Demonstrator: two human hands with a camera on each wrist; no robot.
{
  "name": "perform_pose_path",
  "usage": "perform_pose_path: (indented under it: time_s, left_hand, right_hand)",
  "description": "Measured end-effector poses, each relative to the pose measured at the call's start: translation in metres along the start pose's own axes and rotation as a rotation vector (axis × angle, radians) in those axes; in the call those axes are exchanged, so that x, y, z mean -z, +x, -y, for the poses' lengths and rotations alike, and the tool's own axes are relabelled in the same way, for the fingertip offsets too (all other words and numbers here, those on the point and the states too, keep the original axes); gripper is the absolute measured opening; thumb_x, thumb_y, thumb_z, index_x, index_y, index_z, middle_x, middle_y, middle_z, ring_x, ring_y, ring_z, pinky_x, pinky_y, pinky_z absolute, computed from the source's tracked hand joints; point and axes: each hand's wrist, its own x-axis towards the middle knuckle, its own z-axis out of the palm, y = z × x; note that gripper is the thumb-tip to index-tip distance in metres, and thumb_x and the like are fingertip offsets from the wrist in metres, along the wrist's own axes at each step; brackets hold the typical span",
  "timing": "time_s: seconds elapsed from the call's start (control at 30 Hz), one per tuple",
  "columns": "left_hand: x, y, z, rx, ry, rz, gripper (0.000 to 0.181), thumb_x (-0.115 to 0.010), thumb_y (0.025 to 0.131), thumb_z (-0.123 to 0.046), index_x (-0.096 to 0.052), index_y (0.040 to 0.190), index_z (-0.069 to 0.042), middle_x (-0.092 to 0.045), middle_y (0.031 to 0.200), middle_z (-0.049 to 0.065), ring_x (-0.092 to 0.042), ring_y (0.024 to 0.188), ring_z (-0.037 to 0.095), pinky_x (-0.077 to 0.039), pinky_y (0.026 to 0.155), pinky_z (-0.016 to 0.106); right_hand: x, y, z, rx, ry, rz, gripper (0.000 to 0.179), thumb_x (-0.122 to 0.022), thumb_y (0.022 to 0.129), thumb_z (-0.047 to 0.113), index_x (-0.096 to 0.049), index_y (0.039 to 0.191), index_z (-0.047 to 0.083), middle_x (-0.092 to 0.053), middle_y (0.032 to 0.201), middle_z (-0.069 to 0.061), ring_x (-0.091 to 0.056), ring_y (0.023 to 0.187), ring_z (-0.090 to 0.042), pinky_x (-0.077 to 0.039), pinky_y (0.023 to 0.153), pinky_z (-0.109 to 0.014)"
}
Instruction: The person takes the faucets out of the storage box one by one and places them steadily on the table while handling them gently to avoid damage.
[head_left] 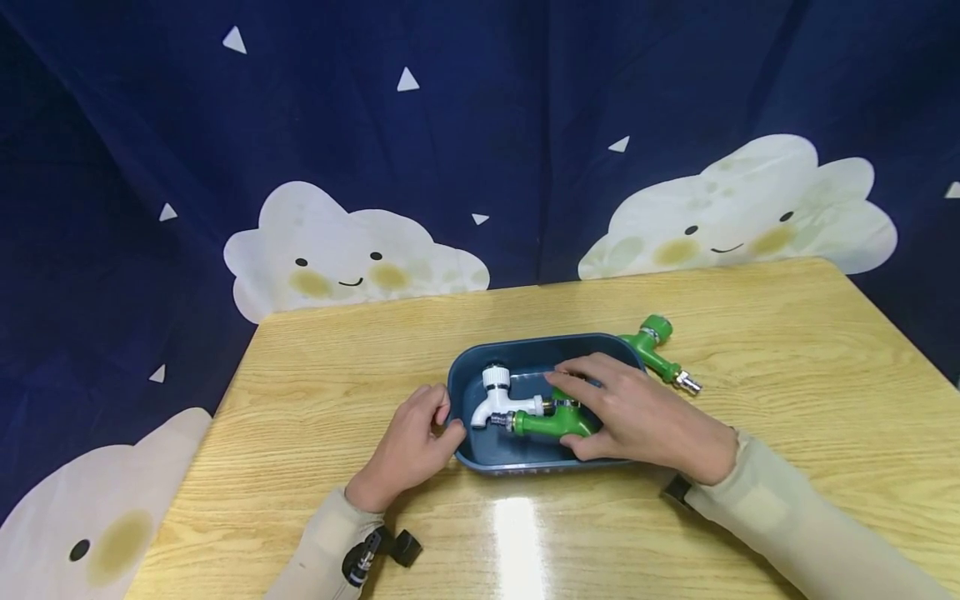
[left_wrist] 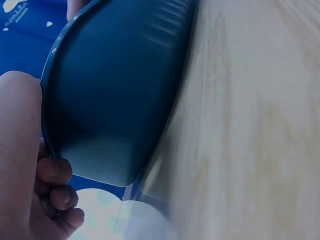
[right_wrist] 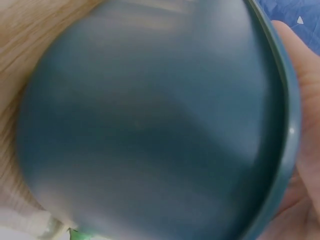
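Note:
A dark blue plastic basin [head_left: 517, 467] stands on the wooden table. My left hand [head_left: 411, 442] holds its left end, thumb and curled fingers at the rim; the left wrist view shows the fingers [left_wrist: 55, 171] bent against that rim. Over the basin's right end reaches my right hand [head_left: 637, 408], with a green tap [head_left: 546, 423] between thumb and fingers. This tap lies low in the basin, its metal nozzle pointing left across a white tap [head_left: 498, 398]. In the right wrist view the basin's outer wall [right_wrist: 150, 125] hides the taps inside.
Another green tap [head_left: 649, 343] lies on the table [head_left: 337, 367] just behind the basin's right end, partly hidden by it. A dark blue curtain [head_left: 480, 150] with clouds hangs behind the table's far edge. Dark straps with devices [head_left: 367, 554] sit on the wrists.

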Motion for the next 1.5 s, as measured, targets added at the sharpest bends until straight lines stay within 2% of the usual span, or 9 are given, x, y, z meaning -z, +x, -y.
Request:
perform_pose_path:
  time_s: [0.33, 0.6, 1.5]
  left_hand:
    - [0.0001, 0.0006, -0.0014, 0.012, -0.001, 0.005, 0.024, -0.062, 0.081, -0.011, -0.039, 0.077, -0.018, -0.034, 0.073, -0.006, -0.036, 0.065, 0.007, -0.030, 0.059, 0.018]
    - [-0.0001, 0.0007, -0.0023, 0.011, -0.003, 0.004, 0.024, -0.062, 0.081, -0.010, -0.039, 0.077, -0.017, -0.034, 0.073, -0.006, -0.037, 0.065, 0.007, -0.031, 0.059, 0.018]
    - [-0.0004, -0.0007, -0.0021, 0.018, -0.007, 0.004, 0.025, -0.063, 0.081, -0.010, -0.040, 0.077, -0.018, -0.034, 0.073, -0.006, -0.036, 0.064, 0.007, -0.031, 0.058, 0.019]
  right_hand:
    - [0.0032, -0.0029, -0.0043, 0.024, -0.002, -0.016, 0.070, -0.084, 0.075, 0.044, -0.068, 0.131, 0.006, -0.071, 0.124, -0.011, -0.068, 0.113, -0.026, -0.060, 0.092, -0.040]
    - [0.0014, -0.0074, -0.0035, 0.004, -0.013, 0.012, 0.070, -0.083, 0.076, 0.045, -0.068, 0.132, 0.008, -0.070, 0.125, -0.009, -0.067, 0.113, -0.024, -0.060, 0.090, -0.039]
    - [0.0018, -0.0078, -0.0103, 0.003, 0.004, 0.032, 0.068, -0.083, 0.078, 0.045, -0.068, 0.131, 0.007, -0.070, 0.125, -0.010, -0.067, 0.115, -0.026, -0.059, 0.093, -0.040]
